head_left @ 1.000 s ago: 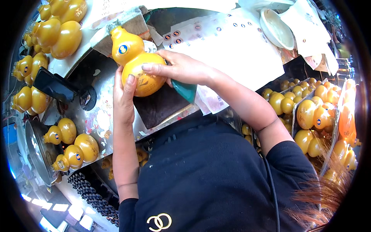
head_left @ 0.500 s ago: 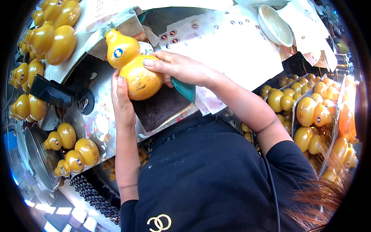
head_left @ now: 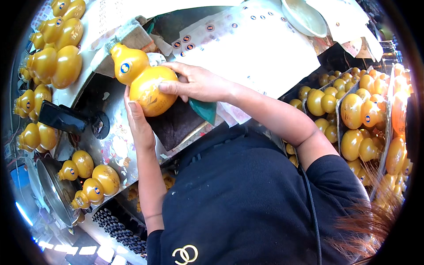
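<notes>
A glossy yellow gourd (head_left: 154, 90) is between my two hands, its narrow neck toward the far left. It bears a round blue-and-orange sticker on the upper bulb and gold marks on the lower one. My left hand (head_left: 140, 123) supports the lower bulb from the left, fingers partly hidden beneath. From the right, my right hand (head_left: 196, 84) grips the same bulb, thumb on its surface. A flat green piece (head_left: 204, 110) sticks out below the right palm; whether that hand also holds it, I cannot tell. Under the gourd lies a dark brown pad (head_left: 174, 126).
White sticker sheets (head_left: 265, 57) cover the table beyond my right forearm, with a pale bowl (head_left: 304, 17) at their far end. A black phone-like device on a stand (head_left: 64, 117) is at left. More yellow gourds (head_left: 68, 66) line the left; others fill divided crates (head_left: 353, 110) at right.
The view has shifted slightly. The gourd remains between both hands, turned a little so its markings sit differently; my left fingers are lower around its side.
</notes>
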Motion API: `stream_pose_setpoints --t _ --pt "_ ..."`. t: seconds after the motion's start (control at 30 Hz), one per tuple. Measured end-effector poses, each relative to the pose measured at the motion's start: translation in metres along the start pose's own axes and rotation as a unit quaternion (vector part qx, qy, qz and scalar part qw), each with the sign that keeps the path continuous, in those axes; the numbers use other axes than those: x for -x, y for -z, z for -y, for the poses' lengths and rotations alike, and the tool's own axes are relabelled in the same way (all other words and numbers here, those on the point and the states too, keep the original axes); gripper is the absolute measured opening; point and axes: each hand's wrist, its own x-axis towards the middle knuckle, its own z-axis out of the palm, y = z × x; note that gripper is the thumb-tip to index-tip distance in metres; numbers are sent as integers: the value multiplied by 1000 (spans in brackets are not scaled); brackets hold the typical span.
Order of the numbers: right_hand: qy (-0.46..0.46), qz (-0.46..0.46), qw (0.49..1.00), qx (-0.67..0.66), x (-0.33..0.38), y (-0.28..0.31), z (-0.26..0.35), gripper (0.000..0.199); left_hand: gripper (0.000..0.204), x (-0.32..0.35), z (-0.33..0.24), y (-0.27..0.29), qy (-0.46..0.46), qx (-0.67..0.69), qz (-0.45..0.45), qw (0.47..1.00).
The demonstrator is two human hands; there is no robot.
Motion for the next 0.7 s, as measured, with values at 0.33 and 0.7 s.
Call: stream_pose_setpoints --t 0.33,0.7 --pt "-92 117 984 -94 -10 26 19 83 74 -9 -8 12 30 -8 39 999" --pt "-47 82 994 49 -30 18 14 80 70 -23 -30 -1 71 -8 64 995"
